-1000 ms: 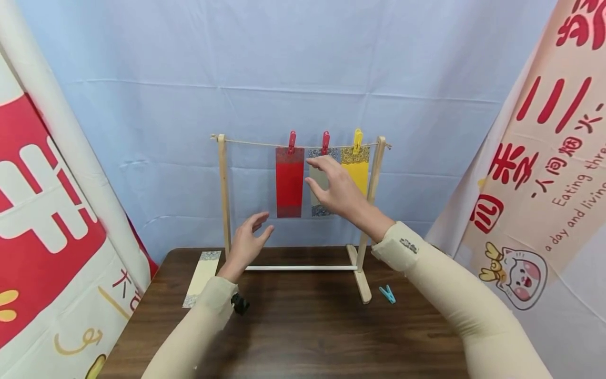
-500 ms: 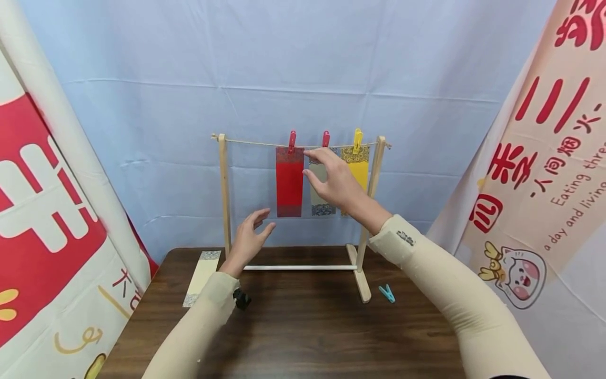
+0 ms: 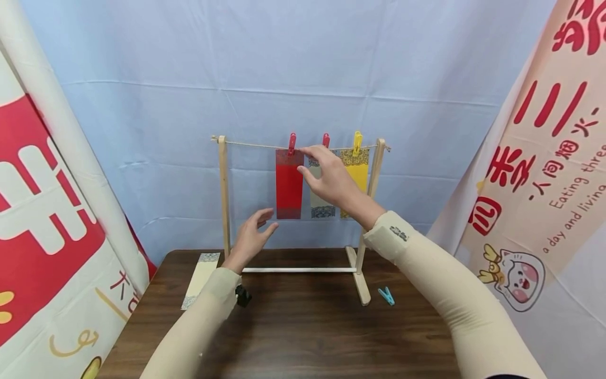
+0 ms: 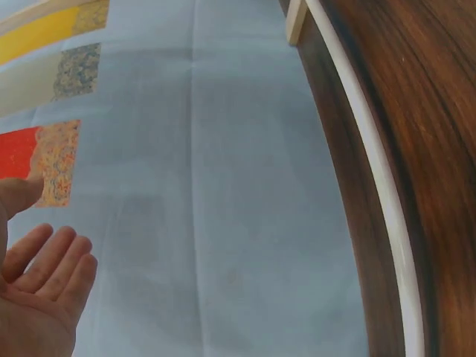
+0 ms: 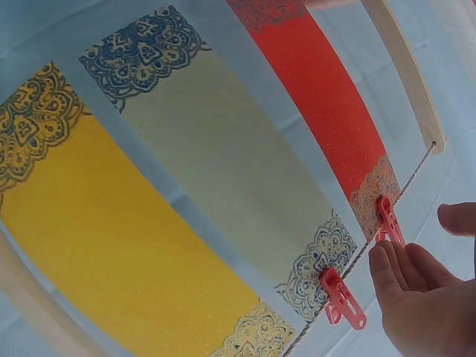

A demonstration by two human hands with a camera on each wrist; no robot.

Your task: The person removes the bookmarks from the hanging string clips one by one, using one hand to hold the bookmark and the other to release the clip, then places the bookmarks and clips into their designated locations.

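We find the red card (image 3: 289,187), long axis vertical, left of the right hand (image 3: 333,181), which is nearer the rack's (image 3: 223,195) top edge than the left hand (image 3: 248,239), with all fingers (image 3: 313,152) released.

Hangs upright as a narrow red strip (image 3: 289,187), patterned at both ends, just left of the head view's centre, pinned along its top by a red clip (image 3: 292,144).
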